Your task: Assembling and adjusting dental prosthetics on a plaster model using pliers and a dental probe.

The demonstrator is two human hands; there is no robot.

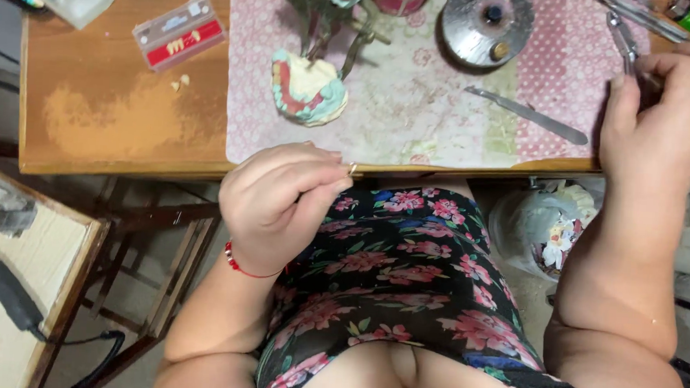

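- The left hand [281, 202] sits at centre left of the frame, just below the table edge, its fingers curled in and thumb and forefinger pinched on a tiny pale tooth [352, 169].
- The tooth shows only as a small speck at the fingertips, right at the table's front edge; its shape is too small to make out.
- A red bracelet [240, 266] circles the left wrist.
- The right hand [664, 116] is at the upper right, resting over the table, fingers closed around a thin metal tool [627, 45] whose tip points toward the top edge.
- A dental model [309, 88], cream with red gum and a teal base, lies on the pink mat [413, 103] in the upper centre, well apart from both hands.
- A flat metal blade [527, 114] lies on the mat between the model and the right hand, slanting down to the right.
- A round metal lid [484, 24] stands at the top of the frame, above the blade.
- A clear tooth card [179, 32] with a red strip lies on the bare wooden table [113, 119] at upper left; two loose teeth [180, 83] lie just below it.
- A floral dress [404, 268] fills the lower centre.
- A plastic bag [544, 224] sits under the table at the right.
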